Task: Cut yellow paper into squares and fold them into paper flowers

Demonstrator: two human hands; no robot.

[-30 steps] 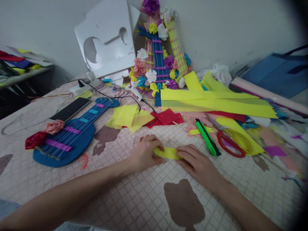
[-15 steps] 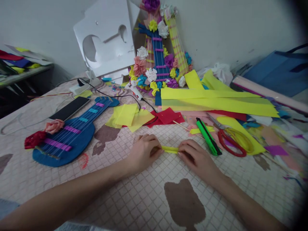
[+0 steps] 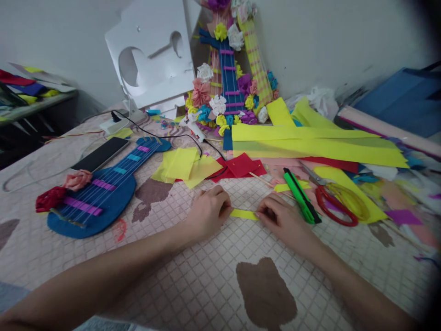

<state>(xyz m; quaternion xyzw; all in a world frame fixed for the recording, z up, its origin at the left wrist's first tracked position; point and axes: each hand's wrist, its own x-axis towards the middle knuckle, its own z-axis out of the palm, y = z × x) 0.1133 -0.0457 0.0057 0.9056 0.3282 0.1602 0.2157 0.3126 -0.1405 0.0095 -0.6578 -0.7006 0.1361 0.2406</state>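
Observation:
A narrow yellow paper strip [image 3: 244, 214] stretches between my two hands, just above or on the patterned tablecloth. My left hand [image 3: 211, 209] pinches its left end, and my right hand [image 3: 280, 214] pinches the right end. Beside my right hand lies a green box cutter [image 3: 300, 195], with red-and-yellow-handled scissors [image 3: 336, 204] further right. Beyond my hands rest a stack of yellow paper squares [image 3: 181, 165] and some red paper squares [image 3: 244, 166]. The fingertips cover both ends of the strip.
A blue felt guitar [image 3: 117, 186] with paper roses lies at left, near a black phone [image 3: 100, 154]. A glue gun [image 3: 193, 127] and its cord sit behind the yellow squares. Long yellow paper sheets [image 3: 310, 147] and scraps fill the right. Flower-decorated guitars [image 3: 231, 78] lean on the wall.
The strip now shows a wider, flatter face between my fingers. My right hand has shifted slightly, and the view has turned a little. Both hands keep their pinch.

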